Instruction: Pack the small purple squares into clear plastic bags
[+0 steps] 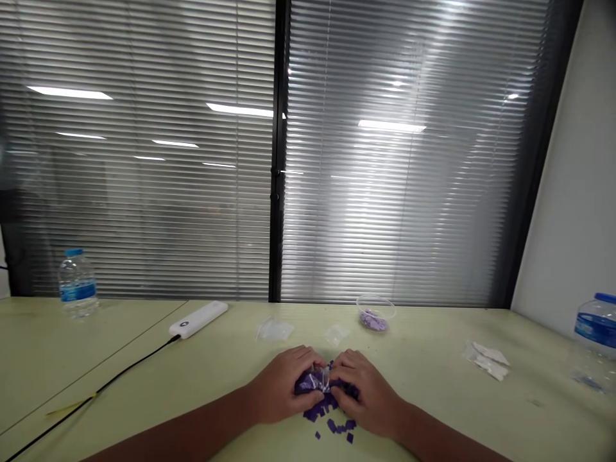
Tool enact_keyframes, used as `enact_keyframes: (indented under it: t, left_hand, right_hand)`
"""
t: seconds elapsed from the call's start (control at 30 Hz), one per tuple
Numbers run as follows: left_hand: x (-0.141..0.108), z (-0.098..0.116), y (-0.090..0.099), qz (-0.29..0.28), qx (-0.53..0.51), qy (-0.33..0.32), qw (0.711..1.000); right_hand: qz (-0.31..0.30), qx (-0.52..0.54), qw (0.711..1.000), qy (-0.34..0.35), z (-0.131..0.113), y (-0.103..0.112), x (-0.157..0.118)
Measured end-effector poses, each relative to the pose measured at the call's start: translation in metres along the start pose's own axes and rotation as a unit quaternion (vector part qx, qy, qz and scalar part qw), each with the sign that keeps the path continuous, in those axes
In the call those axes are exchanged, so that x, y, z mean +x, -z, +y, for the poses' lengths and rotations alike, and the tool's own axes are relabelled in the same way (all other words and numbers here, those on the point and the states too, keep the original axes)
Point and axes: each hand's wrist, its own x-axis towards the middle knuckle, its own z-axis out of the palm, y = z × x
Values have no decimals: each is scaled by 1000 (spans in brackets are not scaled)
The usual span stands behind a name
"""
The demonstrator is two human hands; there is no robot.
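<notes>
My left hand [291, 385] curls around a small clear plastic bag [315, 380] with dark purple square pieces in it. From the other side my right hand [363, 393] closes on the bag, its fingertips near the left hand's. How much of the bag lies under the right palm is hidden. Loose purple square pieces [332, 426] lie on the table below and between both hands. Beyond them stands a round clear dish [376, 305] with light purple pieces [373, 320] inside.
Empty-looking clear bags [275, 329] lie behind my hands, and white packets [488, 359] to the right. A white oblong device [199, 319] with a black cable [129, 366] is at left. Water bottles stand left [77, 285] and right [597, 337]. Blinds [144, 212] rise behind the table [216, 366].
</notes>
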Motion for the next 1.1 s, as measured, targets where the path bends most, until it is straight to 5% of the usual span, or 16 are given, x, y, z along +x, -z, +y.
enact_keyframes:
  t: [0.33, 0.53, 1.1]
  left_hand:
    - [0, 3, 2, -7, 3, 13, 1000]
    - [0, 2, 0, -1, 4, 22, 1000]
    - [1, 2, 0, 6, 1, 24, 1000]
  right_hand:
    - [5, -4, 1000, 8, 0, 0, -1]
    - [55, -57, 993, -83, 9, -6, -2]
    - [-3, -3, 997, -81, 4, -1, 0]
